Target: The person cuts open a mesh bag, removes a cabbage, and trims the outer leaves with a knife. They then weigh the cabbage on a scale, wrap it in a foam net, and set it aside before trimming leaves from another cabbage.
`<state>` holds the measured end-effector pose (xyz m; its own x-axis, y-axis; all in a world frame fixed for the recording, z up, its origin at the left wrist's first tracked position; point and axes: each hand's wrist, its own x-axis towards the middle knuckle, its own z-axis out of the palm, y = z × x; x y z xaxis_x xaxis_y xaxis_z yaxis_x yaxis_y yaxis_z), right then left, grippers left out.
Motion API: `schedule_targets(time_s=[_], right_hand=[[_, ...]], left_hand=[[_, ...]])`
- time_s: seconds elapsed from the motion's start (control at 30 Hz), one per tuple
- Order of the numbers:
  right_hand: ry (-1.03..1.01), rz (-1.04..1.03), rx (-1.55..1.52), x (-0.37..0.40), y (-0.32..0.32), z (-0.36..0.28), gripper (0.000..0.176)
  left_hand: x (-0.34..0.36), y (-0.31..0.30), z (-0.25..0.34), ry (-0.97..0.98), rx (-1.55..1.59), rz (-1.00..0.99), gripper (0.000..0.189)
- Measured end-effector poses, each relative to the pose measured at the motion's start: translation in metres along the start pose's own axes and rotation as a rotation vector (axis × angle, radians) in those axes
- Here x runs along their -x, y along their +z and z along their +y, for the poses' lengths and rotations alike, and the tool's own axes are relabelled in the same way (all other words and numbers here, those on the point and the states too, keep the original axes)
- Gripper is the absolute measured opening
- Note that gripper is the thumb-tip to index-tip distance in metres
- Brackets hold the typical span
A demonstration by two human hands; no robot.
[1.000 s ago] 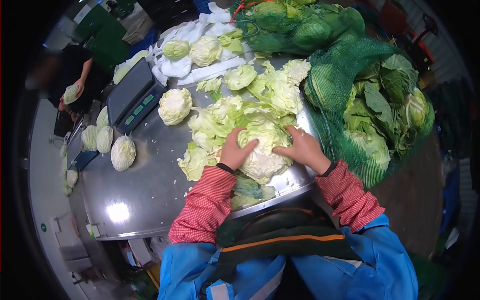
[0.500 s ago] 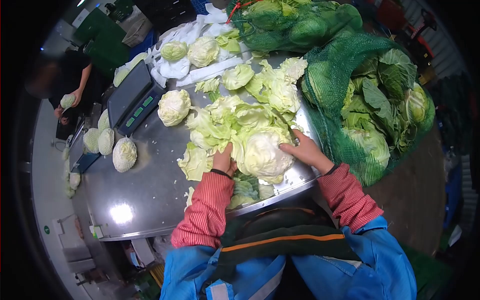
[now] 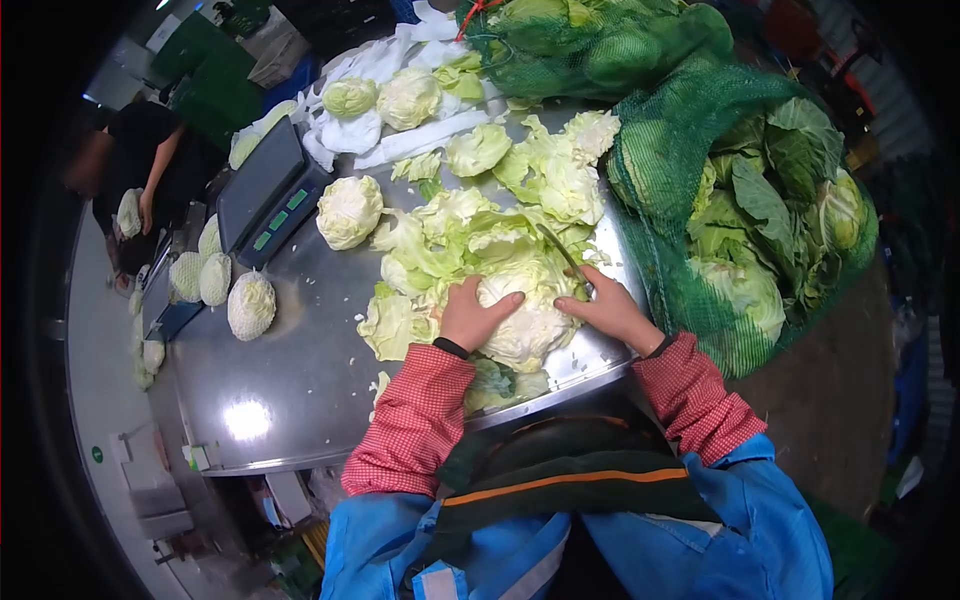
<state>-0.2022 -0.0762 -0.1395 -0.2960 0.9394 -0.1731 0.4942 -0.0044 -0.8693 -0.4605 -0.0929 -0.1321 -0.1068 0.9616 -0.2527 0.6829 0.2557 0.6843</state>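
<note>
A pale, partly stripped cabbage (image 3: 527, 335) rests at the front edge of the steel table among loose leaves. My left hand (image 3: 478, 318) grips its left side, thumb laid across the top. On the other side, my right hand (image 3: 608, 308) holds a knife (image 3: 557, 248) with a thin, curved blade pointing up and away; its handle is hidden in the fingers. The right thumb touches the cabbage. Loose outer leaves (image 3: 425, 255) lie spread behind and left of the cabbage, and darker leaves (image 3: 490, 385) stick out beneath it.
Green mesh sacks of cabbages (image 3: 740, 240) stand at the right and back. A scale (image 3: 270, 200) sits at left, near a trimmed cabbage (image 3: 349, 212) and a net-wrapped cabbage (image 3: 251, 306). White foam nets (image 3: 345, 135) lie behind. A co-worker (image 3: 150, 150) handles a cabbage at far left.
My left hand has moved from low at the cabbage's left up onto its side and top. The cabbage has shifted slightly, and the knife blade shows more clearly. The co-worker's hands have moved.
</note>
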Motion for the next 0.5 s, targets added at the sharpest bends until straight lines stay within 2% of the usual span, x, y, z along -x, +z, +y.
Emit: schedule_targets(time_s=[0.1, 0.13, 0.2, 0.27, 0.37, 0.4, 0.43, 0.5], right_hand=[[0.017, -0.013, -0.085, 0.001, -0.005, 0.003, 0.063], [0.079, 0.022, -0.079, 0.001, -0.006, 0.004, 0.061], [0.211, 0.09, -0.066, 0.003, -0.011, 0.011, 0.058], [0.124, 0.192, 0.004, 0.0, -0.002, 0.039, 0.053], [0.064, 0.262, -0.02, -0.008, 0.012, 0.045, 0.047], [0.067, 0.253, -0.017, -0.012, 0.013, 0.043, 0.046], [0.068, 0.241, -0.013, -0.015, 0.013, 0.04, 0.046], [0.081, 0.207, 0.052, -0.016, -0.001, 0.016, 0.045]], left_hand=[[0.019, 0.002, 0.014, 0.164, -0.101, 0.062, 0.092], [0.027, -0.001, 0.028, 0.188, -0.116, 0.076, 0.095], [0.039, -0.001, 0.05, 0.366, -0.198, 0.137, 0.093], [0.053, 0.004, 0.059, 0.51, -0.247, 0.149, 0.09], [0.049, 0.018, 0.034, 0.268, 0.053, 0.093, 0.094], [0.037, 0.017, 0.018, 0.105, 0.301, -0.025, 0.087], [0.018, 0.028, -0.023, 0.039, 0.555, -0.037, 0.068], [0.013, 0.011, -0.028, -0.265, 1.242, 0.027, 0.049]])
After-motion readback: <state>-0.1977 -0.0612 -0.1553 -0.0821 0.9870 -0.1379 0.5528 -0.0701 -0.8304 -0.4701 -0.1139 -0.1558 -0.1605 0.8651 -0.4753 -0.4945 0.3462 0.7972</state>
